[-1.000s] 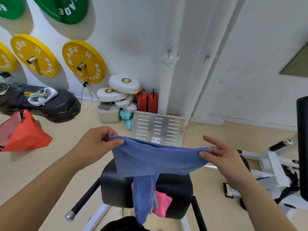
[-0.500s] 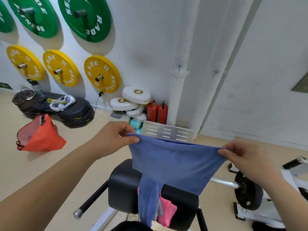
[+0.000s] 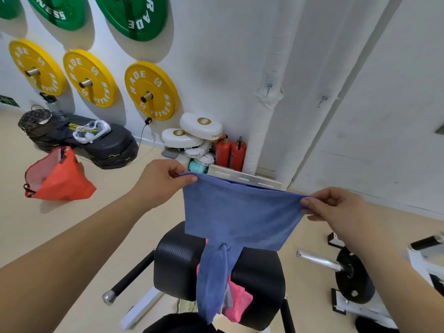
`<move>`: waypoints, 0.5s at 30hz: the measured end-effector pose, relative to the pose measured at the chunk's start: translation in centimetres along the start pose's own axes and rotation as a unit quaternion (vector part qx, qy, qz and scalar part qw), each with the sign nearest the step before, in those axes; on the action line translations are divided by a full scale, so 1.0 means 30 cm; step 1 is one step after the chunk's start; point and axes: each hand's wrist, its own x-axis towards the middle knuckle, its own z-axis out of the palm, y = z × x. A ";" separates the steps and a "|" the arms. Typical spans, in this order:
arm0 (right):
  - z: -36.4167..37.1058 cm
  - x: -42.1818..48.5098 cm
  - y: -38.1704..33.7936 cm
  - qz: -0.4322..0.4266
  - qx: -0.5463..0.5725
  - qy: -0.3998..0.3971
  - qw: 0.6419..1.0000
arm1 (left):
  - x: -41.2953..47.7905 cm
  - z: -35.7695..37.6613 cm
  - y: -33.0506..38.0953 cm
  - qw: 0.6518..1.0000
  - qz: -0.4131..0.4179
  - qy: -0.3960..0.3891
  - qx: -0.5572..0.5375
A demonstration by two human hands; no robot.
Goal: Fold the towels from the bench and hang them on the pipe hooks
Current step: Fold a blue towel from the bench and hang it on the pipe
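One pink towel (image 3: 237,305) behind blue towel (image 3: 240,212)

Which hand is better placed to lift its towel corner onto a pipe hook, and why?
Probably the right hand: it pinches the blue towel almost below the hooks; the left hand pinches farther left.

Three yellow weight plates (image 3: 38,67) (image 3: 90,78) (image 3: 152,91), three green weight plates (image 3: 7,7) (image 3: 57,10) (image 3: 134,15), two red fire extinguishers (image 3: 223,150) (image 3: 237,152), two pipe hooks (image 3: 269,88) (image 3: 323,100), one blue towel (image 3: 240,212), one pink towel (image 3: 237,304) and one orange bag (image 3: 60,181) are in view.
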 end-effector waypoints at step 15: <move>0.236 -0.231 0.444 0.132 -0.082 -0.187 0.970 | -0.330 0.166 -0.457 0.976 -0.066 -0.196 0.065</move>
